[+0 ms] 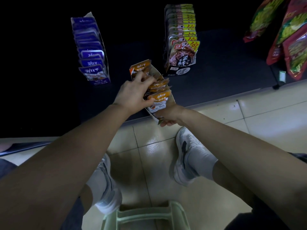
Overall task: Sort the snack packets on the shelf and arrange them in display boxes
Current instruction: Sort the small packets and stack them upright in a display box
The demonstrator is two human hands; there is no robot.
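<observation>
Gripping a bunch of orange packets [160, 97] from above, the left hand [132, 92] had its thumb against the front packet and its fingers curled over the ones behind. The packets stood in the orange display box [172, 99], which sat tilted at the front edge of the shelf [216, 77], its near end hanging out past that edge over the floor tiles [249, 117]. The right hand [168, 117] was under that overhanging end. Most of its fingers were hidden by the box, so it could not be told whether it clasped the card or merely propped it.

The main risk, as I judged it, was the box tipping off the front edge. With so little of it resting on the shelf, any slackening below would have let it pitch forward and spill its row. The packets looked slippery and leaned unevenly, so a squeeze from the left hand could have fanned them out or popped one over the low card wall. Pressing down hard might also have crushed the thin box.

Further back on the shelf, the purple box [99, 81] near the left and the black box [178, 70] towards the right stood well apart, out of harm's way.
</observation>
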